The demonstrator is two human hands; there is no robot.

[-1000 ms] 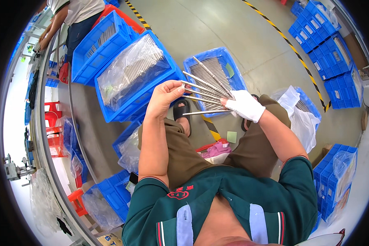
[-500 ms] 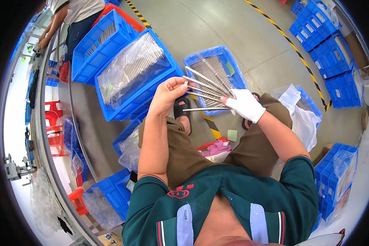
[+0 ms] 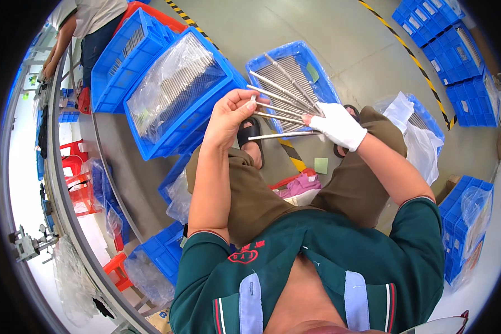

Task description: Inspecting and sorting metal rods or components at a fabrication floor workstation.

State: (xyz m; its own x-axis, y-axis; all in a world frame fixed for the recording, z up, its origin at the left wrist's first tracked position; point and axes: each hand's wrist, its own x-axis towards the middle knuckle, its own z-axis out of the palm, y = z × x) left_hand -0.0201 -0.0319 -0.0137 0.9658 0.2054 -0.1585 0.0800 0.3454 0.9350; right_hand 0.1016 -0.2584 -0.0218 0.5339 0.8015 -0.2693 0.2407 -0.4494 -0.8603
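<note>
My right hand (image 3: 338, 127), in a white glove with bare fingertips, is closed around the near ends of several thin metal rods (image 3: 284, 94), which fan out to the left. One rod (image 3: 281, 135) lies apart, lower than the others. My bare left hand (image 3: 232, 116) is at the rods' far ends, thumb and fingers pinched together. A small whitish piece (image 3: 254, 99) shows at the thumb tip; what it is I cannot make out. Below the rods on the floor stands a blue crate (image 3: 327, 92) lined with plastic, with many similar rods in rows.
Larger blue crates (image 3: 195, 146) of rods under clear film stand on the left, near another person (image 3: 100, 22) at a bench. At right are a crate with white plastic (image 3: 420, 147) and stacked blue crates (image 3: 473, 103). A pink cloth (image 3: 301, 185) lies between my legs.
My hands and the fanned rods have shifted slightly upward in view, and the rods sit at a slightly different tilt. My left hand stays pinched at their ends; the whole view has turned slightly.
</note>
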